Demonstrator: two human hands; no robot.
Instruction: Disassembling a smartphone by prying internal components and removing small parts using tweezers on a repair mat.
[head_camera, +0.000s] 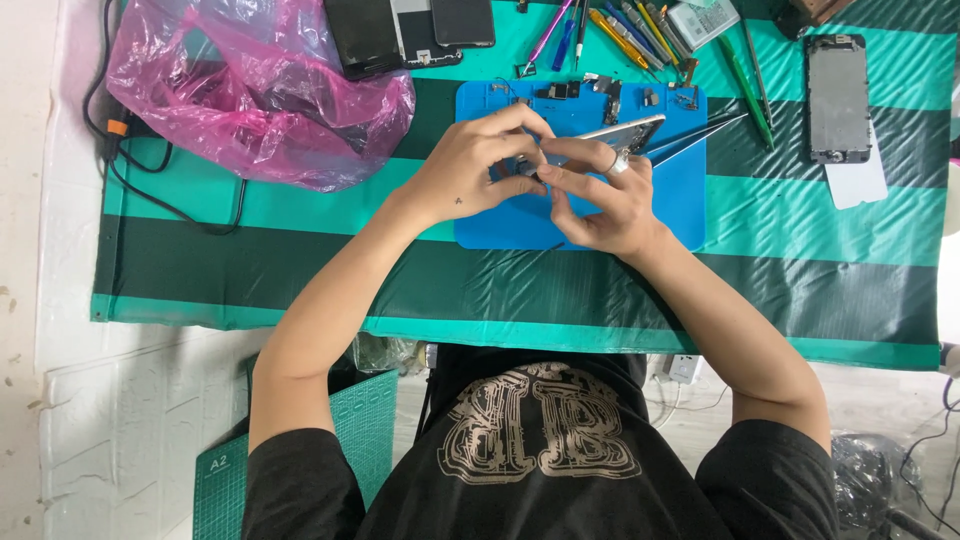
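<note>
Phone frame (628, 131), silver, sits tilted above the blue work mat (680, 210), pinched between both hands; I only see its upper edge and right corner, the rest is behind fingers. My left hand (470, 170) is curled over the left end, fingertips pressing on a small dark part I can't make out. My right hand (600, 195) grips from below and the right, ring on one finger, and also clamps metal tweezers (700, 135) whose tips stick out to the right over the mat. Whether the tweezer tips touch anything, can't tell. Both hands grasping, neither released.

Small loose parts (610, 92) lie along the mat's top edge, too tiny to identify. Mat rests on a teal and dark green striped cover (820, 290) over the bench. Pink plastic bag (260, 90) top left, contents blurred through the film, a black cable (170, 205) running out from under it. Dark phone screens (400, 35) are cut off by the top edge. A row of screwdrivers and pry tools (620, 30) fans out at top centre, handles partly out of view. Stripped phone chassis (838, 98) lies far right with a white card (858, 182) under its lower end. Green cutting mat (300, 450) stands low left, half hidden by my arm. Black printed shirt (540, 450) fills the bottom.
</note>
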